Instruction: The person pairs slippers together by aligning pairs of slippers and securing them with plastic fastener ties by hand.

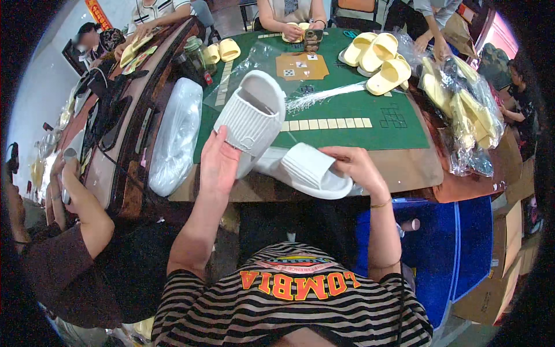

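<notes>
Nearest: striped shirt (300, 312) of the person, low in the view; both forearms rise from it to the table edge.
Left hand (218, 165): clasps the first white slipper (252, 118) from beneath, thumb on its ribbed side, tipped up over the near edge of the green table (347, 115).
Right hand (354, 165): fingers curled over the strap of the second white slipper (309, 172), which lies flat at the table's near edge, just touching the first.
Handling: likely light moulded foam, springy more than stiff, not fragile; the ribbed surface should give grip. Best taken by the sole edge or the broad strap, as both hands do.
White slippers: two, both in hand.
Yellow slippers (378, 58): three loose in a heap at the far right of the table, two more at the far left (222, 51); others packed in clear bags (462, 110) on the right, too crowded to count.
White bag (176, 136): one, stuffed, left of the table.
Other people: several hands work at the far side and at the left.
</notes>
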Motion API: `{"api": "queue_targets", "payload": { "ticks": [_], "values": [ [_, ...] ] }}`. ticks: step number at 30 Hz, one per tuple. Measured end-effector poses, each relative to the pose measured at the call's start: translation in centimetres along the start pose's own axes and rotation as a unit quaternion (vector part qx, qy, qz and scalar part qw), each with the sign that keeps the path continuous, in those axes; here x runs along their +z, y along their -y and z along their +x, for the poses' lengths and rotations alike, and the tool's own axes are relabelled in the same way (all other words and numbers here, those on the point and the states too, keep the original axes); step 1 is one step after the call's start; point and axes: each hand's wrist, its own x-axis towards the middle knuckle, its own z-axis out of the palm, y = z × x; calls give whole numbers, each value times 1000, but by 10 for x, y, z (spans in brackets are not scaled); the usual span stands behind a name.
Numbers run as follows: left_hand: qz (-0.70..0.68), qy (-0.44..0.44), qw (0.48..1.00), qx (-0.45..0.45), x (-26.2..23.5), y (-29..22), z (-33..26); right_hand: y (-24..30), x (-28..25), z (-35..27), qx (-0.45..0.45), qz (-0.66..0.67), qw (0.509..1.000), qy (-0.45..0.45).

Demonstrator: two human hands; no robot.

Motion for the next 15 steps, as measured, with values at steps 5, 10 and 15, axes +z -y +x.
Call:
{"api": "queue_targets", "payload": {
  "ticks": [5,10,15],
  "values": [
    [-32,13,999,39,9,0,2,12,-3,-1,57,67,990,114],
    [17,35,998,49,17,9,8,-13,-1,-4,35,75,968,237],
    [37,76,996,7,12,10,12,-47,13,-18,37,133,959,246]
  ]
}}
